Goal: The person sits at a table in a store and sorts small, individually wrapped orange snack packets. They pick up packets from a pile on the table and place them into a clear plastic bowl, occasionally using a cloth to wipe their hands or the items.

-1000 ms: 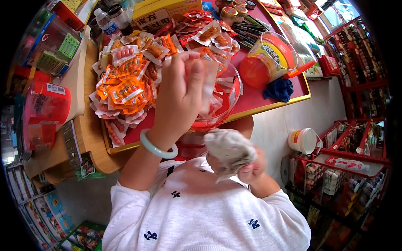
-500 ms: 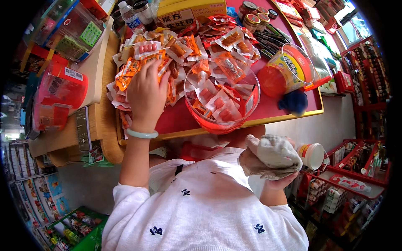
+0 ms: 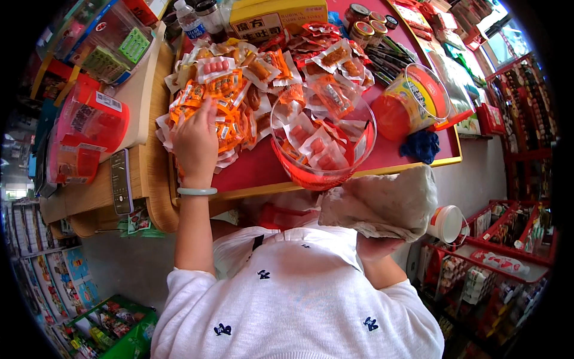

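- Left hand (image 3: 195, 140): palm down on the near left part of the packet pile, fingers loosely spread, fingertips at the orange packets (image 3: 229, 133). Can't tell if it pinches one.
- Pale bracelet (image 3: 197, 191) on left wrist.
- Right hand (image 3: 378, 248): under the grey-white cloth (image 3: 382, 206), bearing it in front of the shirt (image 3: 311, 293). Fingers mostly hidden, can't tell how tight the grip is.
- Cloth: bunched, just below the table edge, near the bowl.
- Orange packets: heaped on the left of the red table (image 3: 254, 163), mixed with clear-wrapped pink sausages (image 3: 215, 67).
- Bowl (image 3: 293, 166): clear rim, red lower part, right of the pile, near the front edge. More packets inside, some up to the rim.
- Red packets (image 3: 317, 33): behind the bowl, in front of the yellow box (image 3: 278, 15).
- Bucket (image 3: 397, 106): red and yellow, tilted, right of the bowl.
- Dark blue cloth (image 3: 420, 147): at the table's right front corner, near the bucket.
- Jars (image 3: 362, 34): back of the table, right of the box.
- Water bottle (image 3: 190, 24): back left.
- Phone (image 3: 121, 182): left, by the wooden desk edge.
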The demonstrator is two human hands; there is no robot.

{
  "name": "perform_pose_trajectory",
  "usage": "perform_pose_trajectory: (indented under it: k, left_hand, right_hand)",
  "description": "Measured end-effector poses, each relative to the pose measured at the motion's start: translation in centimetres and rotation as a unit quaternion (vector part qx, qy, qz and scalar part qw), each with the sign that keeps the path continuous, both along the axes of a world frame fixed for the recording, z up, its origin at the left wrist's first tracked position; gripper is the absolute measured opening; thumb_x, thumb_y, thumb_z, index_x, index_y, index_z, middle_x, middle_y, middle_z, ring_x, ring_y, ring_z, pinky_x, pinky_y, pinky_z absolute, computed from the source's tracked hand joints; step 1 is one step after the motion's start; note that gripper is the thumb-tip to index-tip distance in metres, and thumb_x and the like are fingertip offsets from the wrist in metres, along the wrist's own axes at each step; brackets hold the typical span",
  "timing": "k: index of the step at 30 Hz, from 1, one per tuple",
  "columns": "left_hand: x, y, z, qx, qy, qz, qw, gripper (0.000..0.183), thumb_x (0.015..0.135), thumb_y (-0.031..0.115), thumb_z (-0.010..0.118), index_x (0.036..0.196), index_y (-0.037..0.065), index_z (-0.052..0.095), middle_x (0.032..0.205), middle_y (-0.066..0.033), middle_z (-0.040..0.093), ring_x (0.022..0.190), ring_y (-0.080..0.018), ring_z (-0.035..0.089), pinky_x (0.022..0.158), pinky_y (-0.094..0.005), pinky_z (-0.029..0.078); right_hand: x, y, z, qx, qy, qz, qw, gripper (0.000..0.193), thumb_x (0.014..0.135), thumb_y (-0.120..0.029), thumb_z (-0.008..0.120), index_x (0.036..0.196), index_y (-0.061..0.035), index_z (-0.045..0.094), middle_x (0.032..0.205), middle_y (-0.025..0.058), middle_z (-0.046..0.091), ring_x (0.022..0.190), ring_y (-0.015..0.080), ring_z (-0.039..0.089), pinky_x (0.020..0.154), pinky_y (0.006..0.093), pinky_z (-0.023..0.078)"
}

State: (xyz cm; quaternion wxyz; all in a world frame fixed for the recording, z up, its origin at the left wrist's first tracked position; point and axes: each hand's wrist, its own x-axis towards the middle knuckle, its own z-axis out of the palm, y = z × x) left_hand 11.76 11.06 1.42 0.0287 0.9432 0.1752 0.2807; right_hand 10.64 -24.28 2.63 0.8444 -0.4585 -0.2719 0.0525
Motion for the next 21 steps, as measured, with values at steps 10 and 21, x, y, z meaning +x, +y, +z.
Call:
perform_pose_trajectory:
  k: [10,21]
  left_hand:
    - [-2.0,-13.8,6.2,-0.568,-0.356,-0.133,0.73,0.053,0.103,0.033,0.031,0.139,-0.005,0.038,0.139,-0.0175,0.042,0.123,-0.0232,0.047,0.101,-0.0345,0.039]
    - [-5.8,-17.9,6.1,-0.726,-0.069,-0.415,0.544,0.051,0.102,0.038,0.033,0.125,-0.004,0.048,0.126,-0.0177,0.053,0.106,-0.0196,0.057,0.092,-0.0314,0.046]
  right_hand:
    - [2.2,7.0,1.2,-0.33,-0.334,-0.074,0.88,0.071,0.072,-0.043,0.069,0.121,0.0044,0.05,0.11,0.0159,0.06,0.105,0.0271,0.057,0.095,0.0364,0.043]
    - [3.5,4.5,0.7,-0.361,-0.118,0.027,0.925,0.07,0.069,-0.032,0.078,0.119,0.0085,0.051,0.105,0.0179,0.064,0.101,0.0295,0.061,0.094,0.0364,0.045]
